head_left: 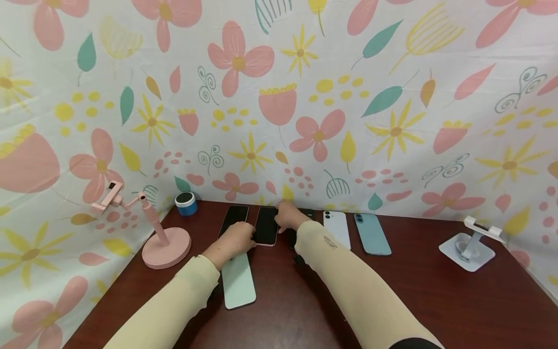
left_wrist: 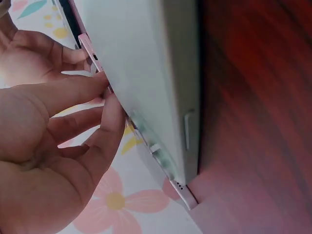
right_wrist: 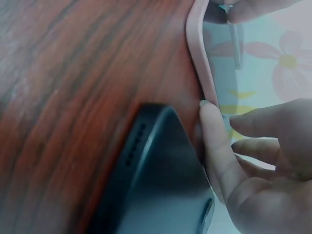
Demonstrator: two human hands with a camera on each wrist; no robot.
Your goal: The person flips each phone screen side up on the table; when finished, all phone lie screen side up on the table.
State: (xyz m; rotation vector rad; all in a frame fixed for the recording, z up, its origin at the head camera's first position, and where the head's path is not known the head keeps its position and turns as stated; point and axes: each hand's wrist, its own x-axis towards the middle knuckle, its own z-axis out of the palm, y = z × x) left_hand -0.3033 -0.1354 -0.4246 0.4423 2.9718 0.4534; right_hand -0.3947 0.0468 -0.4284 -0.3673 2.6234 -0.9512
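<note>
In the head view my left hand (head_left: 237, 237) is at the lower left corner of a pink-edged phone (head_left: 266, 225), which lies dark screen up. The left wrist view shows my left thumb and a bent finger pinching that phone's edge. My right hand (head_left: 288, 215) is along its right side. One fingertip touches the pink side in the right wrist view, while the other fingers stay extended and apart. Under my left wrist lies a pale green phone (head_left: 239, 281). A black-screened phone (head_left: 234, 217) is left of the pink-edged one, partly hidden by my left hand.
Right of my right hand lie a dark phone (head_left: 307, 212), mostly hidden by the sleeve, a white phone (head_left: 336, 228) and a blue phone (head_left: 373, 234). A pink phone stand (head_left: 165, 248) and blue jar (head_left: 186, 205) stand left. A white stand (head_left: 468, 252) is right. Floral cloth (head_left: 318, 135) hangs behind.
</note>
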